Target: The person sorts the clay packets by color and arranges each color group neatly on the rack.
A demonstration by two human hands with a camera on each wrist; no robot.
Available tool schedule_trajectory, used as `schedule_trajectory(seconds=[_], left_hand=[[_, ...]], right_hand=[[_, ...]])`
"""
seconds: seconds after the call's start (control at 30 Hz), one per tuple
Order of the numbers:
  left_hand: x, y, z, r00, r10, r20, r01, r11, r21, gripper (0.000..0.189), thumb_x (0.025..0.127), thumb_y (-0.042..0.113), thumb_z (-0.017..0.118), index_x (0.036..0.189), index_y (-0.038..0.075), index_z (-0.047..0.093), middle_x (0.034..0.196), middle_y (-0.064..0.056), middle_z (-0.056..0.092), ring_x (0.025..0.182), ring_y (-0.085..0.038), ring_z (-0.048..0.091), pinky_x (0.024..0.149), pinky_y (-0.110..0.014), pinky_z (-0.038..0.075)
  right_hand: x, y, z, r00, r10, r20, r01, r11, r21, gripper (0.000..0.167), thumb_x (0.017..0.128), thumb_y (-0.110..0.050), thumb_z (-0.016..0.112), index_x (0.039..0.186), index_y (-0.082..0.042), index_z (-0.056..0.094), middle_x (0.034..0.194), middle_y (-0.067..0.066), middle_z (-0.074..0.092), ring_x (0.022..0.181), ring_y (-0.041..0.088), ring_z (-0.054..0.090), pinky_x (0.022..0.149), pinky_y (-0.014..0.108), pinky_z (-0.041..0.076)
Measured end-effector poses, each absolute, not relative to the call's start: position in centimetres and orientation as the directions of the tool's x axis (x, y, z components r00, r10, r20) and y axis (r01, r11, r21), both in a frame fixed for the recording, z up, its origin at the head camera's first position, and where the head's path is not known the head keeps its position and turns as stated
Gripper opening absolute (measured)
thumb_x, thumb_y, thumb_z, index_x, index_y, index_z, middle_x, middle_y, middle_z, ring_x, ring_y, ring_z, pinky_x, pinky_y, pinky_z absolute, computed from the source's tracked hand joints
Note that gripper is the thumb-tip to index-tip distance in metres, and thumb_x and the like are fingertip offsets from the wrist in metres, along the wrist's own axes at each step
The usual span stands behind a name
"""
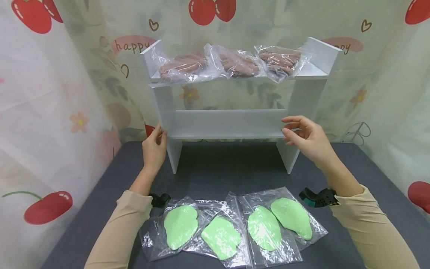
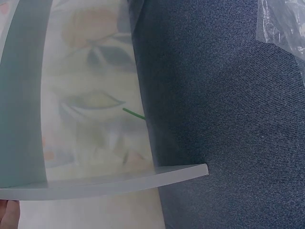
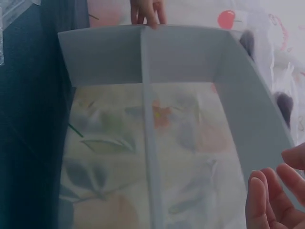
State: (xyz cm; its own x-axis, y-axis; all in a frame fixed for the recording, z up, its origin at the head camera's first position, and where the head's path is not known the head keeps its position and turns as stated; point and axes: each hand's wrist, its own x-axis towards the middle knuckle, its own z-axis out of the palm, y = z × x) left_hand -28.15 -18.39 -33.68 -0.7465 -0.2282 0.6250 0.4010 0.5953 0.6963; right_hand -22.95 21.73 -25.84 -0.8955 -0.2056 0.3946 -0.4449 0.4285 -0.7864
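A white two-tier shelf [image 1: 231,125] stands upright at the back of the dark table. My left hand [image 1: 155,147] touches its left side panel at the height of the lower board, with the fingertips on the outer face and front edge. In the right wrist view the same left hand [image 3: 148,10] shows against that panel. My right hand [image 1: 307,139] is beside the right side panel, its fingers loosely bent, thumb apart and nothing between them. Several clear bags of brown, sausage-like pieces [image 1: 183,66] lie in a row on the top tier.
In front of the shelf, between my forearms, flat light green pieces [image 1: 181,226] lie in clear zip bags [image 1: 243,209] on the table [image 1: 231,164]. Patterned cloth [image 1: 43,123] hangs around the back and both sides. A thin looped cord [image 1: 357,132] shows at the back right.
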Motion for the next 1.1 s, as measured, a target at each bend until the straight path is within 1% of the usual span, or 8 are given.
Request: schedule_trajectory(seconds=[0.17,0.3,0.5,0.63,0.73,0.93,1.0,1.1], left_hand=[[-28.1,-18.4,-33.7,-0.746,-0.231,0.625,0.398,0.598,0.696,0.039,0.095,0.013,0.053,0.134,0.012,0.053,0.115,-0.021,0.065,0.096,-0.034,0.068,0.076,-0.048,0.054],[-28.1,-18.3,-33.7,-0.745,-0.231,0.626,0.400,0.597,0.695,0.039,0.095,0.013,0.054,0.134,0.011,0.053,0.115,-0.021,0.065,0.096,-0.034,0.068,0.076,-0.048,0.054],[-28.1,-18.4,-33.7,-0.749,-0.229,0.622,0.397,0.597,0.697,0.040,0.095,0.014,0.053,0.135,0.013,0.052,0.115,-0.021,0.065,0.096,-0.034,0.068,0.076,-0.047,0.054],[-28.1,-18.4,-33.7,-0.752,-0.226,0.619,0.394,0.598,0.698,0.040,0.095,0.014,0.053,0.135,0.014,0.051,0.115,-0.021,0.065,0.097,-0.034,0.068,0.076,-0.047,0.054],[-28.0,-18.4,-33.7,-0.752,-0.224,0.620,0.397,0.597,0.698,0.040,0.095,0.014,0.053,0.135,0.014,0.051,0.114,-0.021,0.066,0.096,-0.034,0.068,0.075,-0.047,0.054],[-28.1,-18.4,-33.7,-0.751,-0.223,0.621,0.399,0.597,0.696,0.040,0.096,0.015,0.053,0.135,0.014,0.052,0.114,-0.021,0.066,0.096,-0.034,0.068,0.075,-0.048,0.054],[-28.1,-18.5,-33.7,-0.753,-0.222,0.619,0.397,0.598,0.697,0.040,0.096,0.015,0.053,0.135,0.014,0.052,0.115,-0.021,0.066,0.096,-0.034,0.068,0.076,-0.048,0.054],[-28.1,-18.5,-33.7,-0.755,-0.221,0.618,0.397,0.595,0.699,0.039,0.096,0.015,0.053,0.135,0.013,0.052,0.115,-0.020,0.065,0.097,-0.034,0.067,0.077,-0.047,0.053]], right_hand=[[-22.7,22.1,-27.6,-0.905,-0.279,0.322,-0.421,0.467,-0.778,0.031,0.094,-0.021,0.056,0.124,-0.013,0.054,0.098,-0.012,0.059,0.084,0.001,0.063,0.071,0.020,0.053],[-22.5,22.4,-29.0,-0.909,-0.337,0.244,-0.391,0.490,-0.779,0.036,0.095,-0.021,0.055,0.127,-0.006,0.051,0.101,-0.008,0.059,0.086,0.001,0.062,0.073,0.023,0.053],[-22.6,23.2,-31.1,-0.912,-0.393,0.118,-0.332,0.539,-0.774,0.041,0.094,-0.024,0.056,0.132,-0.009,0.048,0.111,0.009,0.060,0.085,0.001,0.061,0.073,0.026,0.052],[-22.9,24.1,-32.9,-0.894,-0.445,0.056,-0.329,0.564,-0.757,0.045,0.093,-0.025,0.058,0.134,-0.011,0.046,0.118,0.014,0.059,0.090,0.002,0.061,0.077,0.027,0.052],[-23.0,24.7,-34.1,-0.875,-0.484,0.012,-0.330,0.578,-0.746,0.049,0.092,-0.025,0.060,0.136,-0.010,0.045,0.122,0.016,0.057,0.097,0.009,0.061,0.080,0.028,0.051],[-23.3,26.0,-36.0,-0.842,-0.532,-0.090,-0.278,0.570,-0.773,0.058,0.090,-0.025,0.062,0.140,-0.006,0.038,0.133,0.026,0.046,0.111,0.036,0.056,0.083,0.036,0.051],[-23.3,26.5,-36.4,-0.833,-0.541,-0.116,-0.262,0.570,-0.779,0.062,0.089,-0.024,0.063,0.141,-0.004,0.036,0.135,0.030,0.041,0.114,0.041,0.053,0.083,0.038,0.051],[-23.3,27.1,-36.9,-0.824,-0.547,-0.150,-0.242,0.579,-0.778,0.067,0.087,-0.024,0.066,0.141,-0.001,0.034,0.135,0.032,0.038,0.115,0.044,0.051,0.082,0.040,0.052]])
